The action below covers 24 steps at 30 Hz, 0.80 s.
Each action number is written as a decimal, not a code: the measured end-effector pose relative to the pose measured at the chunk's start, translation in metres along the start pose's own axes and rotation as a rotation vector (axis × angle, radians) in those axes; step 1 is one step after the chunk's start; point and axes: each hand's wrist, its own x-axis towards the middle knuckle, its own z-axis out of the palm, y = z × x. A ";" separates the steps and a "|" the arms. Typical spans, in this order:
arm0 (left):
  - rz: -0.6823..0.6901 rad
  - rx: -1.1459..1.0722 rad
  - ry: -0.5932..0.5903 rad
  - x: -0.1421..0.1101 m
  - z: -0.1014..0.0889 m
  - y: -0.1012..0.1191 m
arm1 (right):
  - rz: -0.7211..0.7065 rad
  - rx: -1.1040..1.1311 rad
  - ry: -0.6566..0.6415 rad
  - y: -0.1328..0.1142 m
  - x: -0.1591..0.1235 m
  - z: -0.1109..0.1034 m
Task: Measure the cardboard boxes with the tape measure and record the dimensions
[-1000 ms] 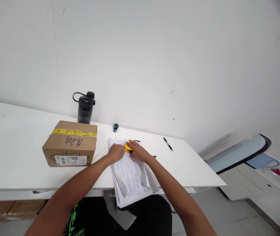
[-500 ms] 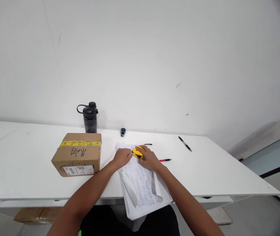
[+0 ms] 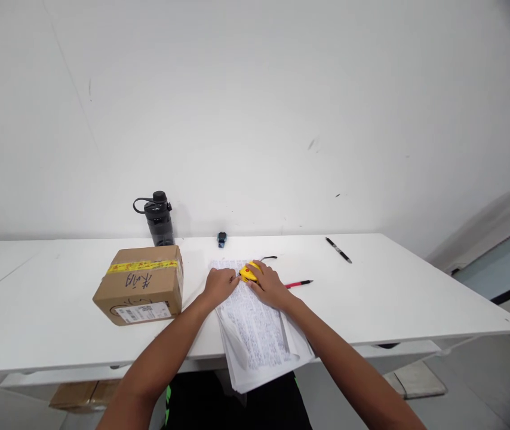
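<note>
A stack of printed paper sheets [image 3: 257, 331] lies on the white table [image 3: 393, 298] and hangs over its front edge. My right hand [image 3: 269, 285] is closed over a small yellow object [image 3: 247, 273] at the far end of the stack. My left hand [image 3: 219, 284] rests on the paper just left of it, fingers curled and touching the yellow object. A thin black cord [image 3: 269, 258] trails from behind the right hand.
A taped cardboard box [image 3: 141, 285] stands left of the papers, with a black bottle [image 3: 158, 218] behind it. A small blue item [image 3: 221, 239] sits by the wall. A red pen [image 3: 298, 284] and a black pen [image 3: 338, 249] lie to the right.
The view has swung so the table now looks level. Both hands stay on the yellow object at the far end of the papers.
</note>
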 end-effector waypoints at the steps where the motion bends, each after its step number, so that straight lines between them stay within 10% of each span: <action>1: -0.008 -0.003 0.007 0.000 0.000 0.000 | -0.003 -0.008 0.003 0.000 0.000 0.001; 24: 0.023 -0.151 -0.020 -0.002 -0.001 -0.007 | 0.070 -0.062 0.024 -0.008 0.004 -0.010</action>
